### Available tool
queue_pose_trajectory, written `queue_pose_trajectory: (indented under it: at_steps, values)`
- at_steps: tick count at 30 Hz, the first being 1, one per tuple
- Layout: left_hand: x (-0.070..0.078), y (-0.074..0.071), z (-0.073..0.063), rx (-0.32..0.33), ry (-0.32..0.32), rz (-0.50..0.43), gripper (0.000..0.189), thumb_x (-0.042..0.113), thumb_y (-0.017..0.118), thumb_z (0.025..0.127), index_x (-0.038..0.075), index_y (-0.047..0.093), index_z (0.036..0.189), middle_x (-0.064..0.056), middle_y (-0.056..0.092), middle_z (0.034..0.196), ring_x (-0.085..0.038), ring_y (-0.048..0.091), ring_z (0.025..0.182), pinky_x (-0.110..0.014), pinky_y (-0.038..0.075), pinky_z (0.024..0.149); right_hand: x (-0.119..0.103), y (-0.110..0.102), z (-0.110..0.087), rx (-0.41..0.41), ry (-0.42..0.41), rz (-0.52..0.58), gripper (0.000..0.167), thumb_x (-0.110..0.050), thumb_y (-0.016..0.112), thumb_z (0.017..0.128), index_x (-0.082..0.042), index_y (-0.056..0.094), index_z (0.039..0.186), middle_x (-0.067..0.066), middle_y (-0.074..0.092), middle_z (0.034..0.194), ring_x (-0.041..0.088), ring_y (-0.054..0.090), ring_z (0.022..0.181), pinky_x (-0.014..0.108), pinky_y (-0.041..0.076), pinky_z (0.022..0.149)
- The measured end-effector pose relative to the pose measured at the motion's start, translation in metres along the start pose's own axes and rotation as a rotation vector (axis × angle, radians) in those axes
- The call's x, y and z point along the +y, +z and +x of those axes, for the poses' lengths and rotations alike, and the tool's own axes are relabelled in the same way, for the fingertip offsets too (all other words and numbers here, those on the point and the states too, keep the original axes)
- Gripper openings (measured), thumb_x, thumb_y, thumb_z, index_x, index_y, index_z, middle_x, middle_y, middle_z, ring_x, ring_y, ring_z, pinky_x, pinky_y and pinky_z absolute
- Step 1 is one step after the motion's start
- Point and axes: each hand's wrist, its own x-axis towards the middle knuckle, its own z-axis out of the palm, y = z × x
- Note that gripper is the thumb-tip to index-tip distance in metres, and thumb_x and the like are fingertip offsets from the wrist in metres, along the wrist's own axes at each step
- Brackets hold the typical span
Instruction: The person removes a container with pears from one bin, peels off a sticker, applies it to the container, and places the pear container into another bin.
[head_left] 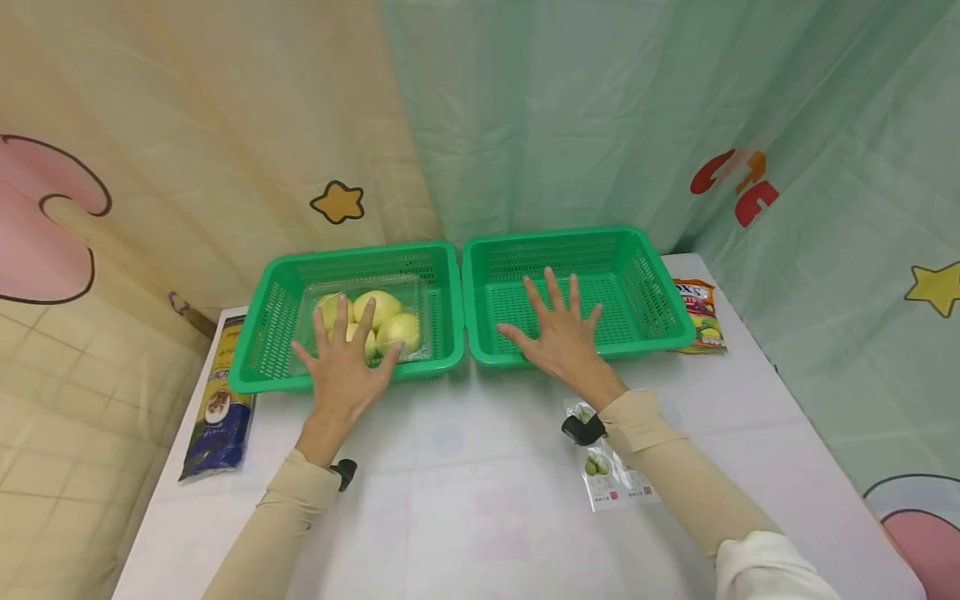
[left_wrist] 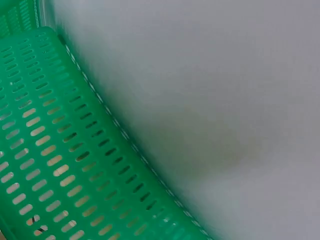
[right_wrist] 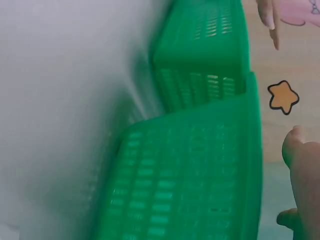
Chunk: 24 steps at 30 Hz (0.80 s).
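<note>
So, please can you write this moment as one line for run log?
left hand: spread, over left basket with yellow fruits | right hand: spread, over right basket | grip: none | snack packet: beside right basket

I have a white table [head_left: 450, 517] before me, faintly blotched with pale pink and blue. Taking its middle as the clock's centre, I see one green basket [head_left: 266, 346] at eleven o'clock and a second green basket [head_left: 645, 287] at one, their ends close together. I make out a blue-and-yellow packet [head_left: 217, 425] at nine, an orange snack bag [head_left: 703, 321] at two, and a clear printed sleeve [head_left: 600, 473] at three, partly hidden.
</note>
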Motion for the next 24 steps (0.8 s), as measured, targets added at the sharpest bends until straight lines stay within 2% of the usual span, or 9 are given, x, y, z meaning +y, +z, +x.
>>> queue_pose_trajectory:
  at_steps: [2,3,6,9,11,14,17,21,24]
  values:
    - [-0.003,-0.001,0.001,0.113,0.003,-0.093,0.067,0.045,0.056,0.098,0.021,0.036,0.157,-0.019,0.029,0.164,-0.048,0.02,0.152,-0.084,0.009,0.111,-0.005,0.0,0.001,0.022,-0.031,0.081,0.084,-0.073,0.043,0.094,-0.025,0.025,0.161,0.005,0.009,0.171,0.042,0.006,0.157,0.078,0.018,0.115]
    - [-0.006,-0.001,0.002,0.182,0.015,-0.133,0.062,0.036,0.059,0.098,0.016,0.041,0.155,-0.022,0.038,0.158,-0.048,0.032,0.147,-0.08,0.018,0.112,-0.008,0.0,0.002,0.039,-0.055,0.13,0.078,-0.067,0.045,0.097,-0.02,0.033,0.158,0.008,0.017,0.17,0.042,0.014,0.156,0.074,0.022,0.117]
    - [-0.015,-0.004,0.005,0.388,0.069,-0.233,0.045,0.007,0.062,0.093,0.0,0.058,0.138,-0.028,0.065,0.125,-0.047,0.063,0.115,-0.066,0.046,0.098,-0.019,-0.002,0.006,0.102,-0.131,0.299,0.053,-0.045,0.053,0.103,-0.008,0.057,0.14,0.014,0.051,0.151,0.035,0.048,0.14,0.055,0.043,0.113]
    - [-0.029,-0.011,0.011,0.484,0.056,-0.256,0.033,-0.007,0.06,0.091,-0.007,0.066,0.123,-0.03,0.071,0.096,-0.046,0.069,0.083,-0.056,0.054,0.073,-0.035,-0.005,0.011,0.118,-0.155,0.451,0.032,-0.027,0.059,0.102,-0.004,0.07,0.123,0.013,0.073,0.114,0.031,0.07,0.102,0.043,0.058,0.086]
    - [-0.038,-0.017,0.016,0.493,-0.028,-0.271,0.03,-0.009,0.058,0.092,-0.006,0.069,0.119,-0.03,0.072,0.091,-0.044,0.07,0.077,-0.053,0.054,0.07,-0.048,-0.008,0.014,0.091,-0.121,0.553,0.027,-0.021,0.059,0.102,-0.004,0.071,0.12,0.012,0.073,0.095,0.031,0.072,0.08,0.036,0.058,0.066]
    - [-0.052,-0.027,0.023,0.446,-0.208,-0.303,0.032,-0.005,0.056,0.094,-0.003,0.068,0.123,-0.029,0.071,0.101,-0.043,0.07,0.086,-0.05,0.053,0.078,-0.069,-0.008,0.022,0.05,-0.065,0.666,0.027,-0.018,0.059,0.102,-0.002,0.07,0.121,0.012,0.068,0.083,0.035,0.069,0.065,0.031,0.053,0.051]
    - [-0.062,-0.038,0.028,0.349,-0.372,-0.328,0.04,0.001,0.052,0.096,0.002,0.062,0.134,-0.026,0.065,0.118,-0.042,0.068,0.102,-0.05,0.052,0.092,-0.089,-0.004,0.03,0.034,-0.026,0.724,0.027,-0.018,0.058,0.102,-0.003,0.07,0.122,0.011,0.066,0.086,0.032,0.07,0.064,0.026,0.055,0.052]
    - [-0.074,-0.05,0.035,0.159,-0.514,-0.354,0.049,0.01,0.051,0.097,0.005,0.05,0.146,-0.025,0.056,0.14,-0.042,0.06,0.123,-0.056,0.044,0.107,-0.109,0.006,0.04,0.019,0.008,0.748,0.026,-0.02,0.059,0.102,-0.005,0.069,0.122,0.011,0.069,0.095,0.026,0.073,0.067,0.024,0.056,0.053]
    - [-0.082,-0.053,0.041,-0.02,-0.567,-0.34,0.053,0.018,0.051,0.1,0.004,0.043,0.151,-0.026,0.048,0.15,-0.045,0.05,0.134,-0.06,0.039,0.112,-0.121,0.015,0.048,-0.002,0.033,0.727,0.029,-0.023,0.059,0.102,-0.007,0.067,0.124,0.011,0.071,0.104,0.024,0.075,0.075,0.022,0.053,0.053]
